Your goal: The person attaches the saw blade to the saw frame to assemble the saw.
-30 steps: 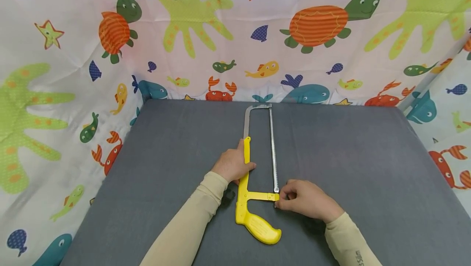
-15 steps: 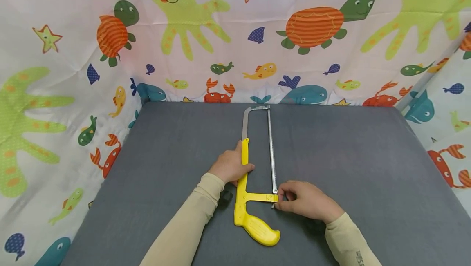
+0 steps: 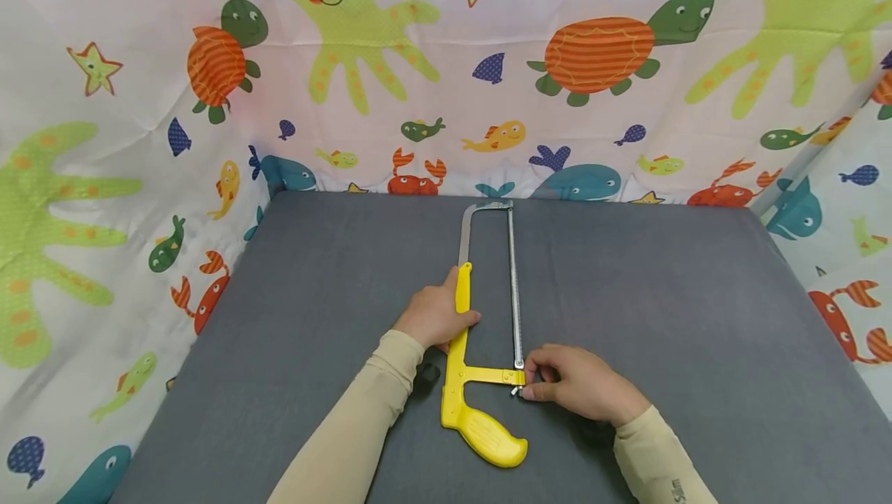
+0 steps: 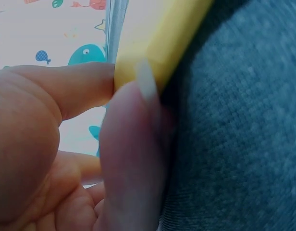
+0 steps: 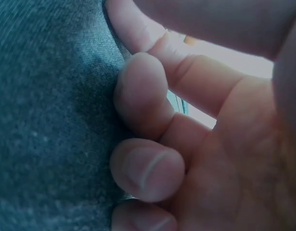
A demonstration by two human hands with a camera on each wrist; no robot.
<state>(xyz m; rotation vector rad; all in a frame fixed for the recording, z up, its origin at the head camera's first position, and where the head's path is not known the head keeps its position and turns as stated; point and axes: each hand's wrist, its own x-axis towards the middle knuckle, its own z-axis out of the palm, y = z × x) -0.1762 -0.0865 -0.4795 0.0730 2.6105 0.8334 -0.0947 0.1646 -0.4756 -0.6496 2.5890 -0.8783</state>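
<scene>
A hacksaw with a yellow frame and yellow handle lies on the grey table, its silver blade on the right side. My left hand grips the frame's long yellow bar, thumb over the top. In the left wrist view, finger and thumb hold this yellow bar close over the cloth. My right hand is at the end of the short yellow arm, thumb and forefinger pinching the small metal wing nut just below it. The right wrist view shows curled fingers; the nut is hidden there.
Grey cloth covers the table around the saw. A white curtain printed with sea animals stands along the back and both sides. A small dark object sits under the left wrist.
The wing nut, mostly behind the right fingertips a second ago, now shows at their left. The right fingers have shifted slightly on it. My left hand keeps its hold on the frame.
</scene>
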